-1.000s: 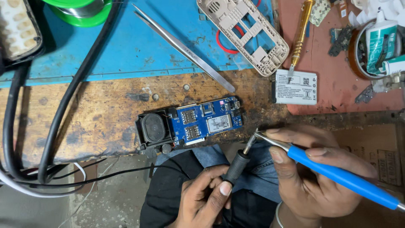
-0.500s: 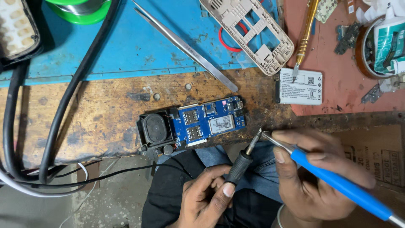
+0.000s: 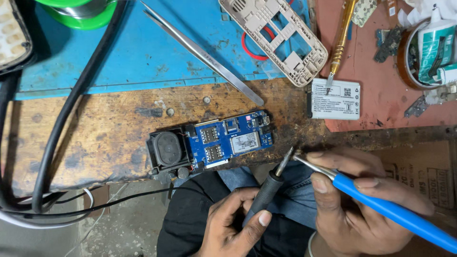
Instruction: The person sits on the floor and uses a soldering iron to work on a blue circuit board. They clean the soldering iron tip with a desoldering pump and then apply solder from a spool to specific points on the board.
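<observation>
- My left hand (image 3: 233,223) pinches a black-handled iron (image 3: 269,188), its tip up and just beside the tweezers (image 3: 316,168) my right hand (image 3: 362,209) pinches by a blue handle.
- Both tips meet at the near edge of the bench (image 3: 95,138), right of the blue board (image 3: 231,139) (black speaker attached).
- Farther off: long tweezers (image 3: 204,54), beige frame (image 3: 273,35), white battery (image 3: 335,99).
</observation>
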